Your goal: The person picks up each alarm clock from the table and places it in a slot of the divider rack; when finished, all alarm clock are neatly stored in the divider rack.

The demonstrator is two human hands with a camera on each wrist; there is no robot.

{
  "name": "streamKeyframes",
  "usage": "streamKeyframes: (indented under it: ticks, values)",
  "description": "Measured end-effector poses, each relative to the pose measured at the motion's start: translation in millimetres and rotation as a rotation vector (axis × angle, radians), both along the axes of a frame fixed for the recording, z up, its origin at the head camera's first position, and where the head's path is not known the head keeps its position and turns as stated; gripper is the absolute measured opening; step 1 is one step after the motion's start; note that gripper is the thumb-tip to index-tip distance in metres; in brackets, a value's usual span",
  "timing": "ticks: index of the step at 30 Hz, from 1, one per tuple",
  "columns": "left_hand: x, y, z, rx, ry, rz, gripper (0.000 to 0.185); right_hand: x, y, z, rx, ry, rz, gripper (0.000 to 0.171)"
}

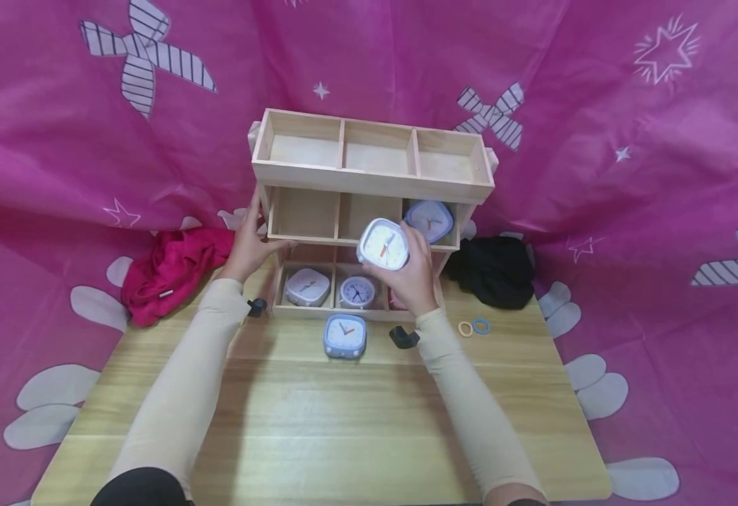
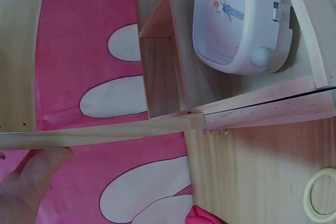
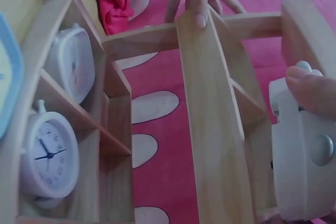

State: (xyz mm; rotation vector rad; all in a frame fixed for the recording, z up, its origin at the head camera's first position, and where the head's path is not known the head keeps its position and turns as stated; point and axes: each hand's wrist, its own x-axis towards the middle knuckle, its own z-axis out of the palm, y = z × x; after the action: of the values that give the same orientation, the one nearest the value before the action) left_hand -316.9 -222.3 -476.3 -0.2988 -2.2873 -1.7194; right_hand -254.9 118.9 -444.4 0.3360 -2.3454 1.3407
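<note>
A white alarm clock (image 1: 382,244) is held in my right hand (image 1: 415,277), thumb at its lower edge, in front of the middle tier of a three-tier wooden organizer (image 1: 372,180). My left hand (image 1: 247,246) rests against the organizer's left side, fingers straight and thumb on the middle tier's front edge. A blue clock (image 1: 430,219) leans in the middle tier's right compartment. Below, a white square clock (image 1: 308,287) occupies the left compartment and a round clock (image 1: 357,292) the centre one. A pink thing (image 1: 397,301) at lower right is mostly hidden by my right hand.
A blue-rimmed clock (image 1: 345,336) stands on the wooden table (image 1: 318,436) before the organizer. Red cloth (image 1: 176,274) lies left, black cloth (image 1: 492,270) right. Yellow (image 1: 465,329) and blue (image 1: 481,326) rings lie at the right. A pink patterned curtain (image 1: 369,63) hangs behind.
</note>
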Motion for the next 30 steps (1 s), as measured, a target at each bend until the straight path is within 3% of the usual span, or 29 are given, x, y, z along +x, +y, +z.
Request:
streamKeyframes:
  ticks: [6,14,21,30]
  values:
    - [6.2,2.3,6.6,0.011,-0.018,-0.008,0.136,-37.7,-24.2,7.2,0.019,-0.001,-0.045,0.105]
    - [1.4,-0.4,-1.7,-0.016,-0.004,0.009,0.137,-72.1,-45.2,12.0,0.271,0.047,-0.198,0.085]
    - [1.6,1.5,-1.5,-0.012,-0.002,0.006,0.137,-77.5,-52.4,5.1,0.406,0.065,-0.266,0.068]
    - [2.7,-0.1,-1.0,-0.006,-0.009,0.006,0.137,-73.7,-53.0,7.6,0.447,0.045,-0.223,0.06]
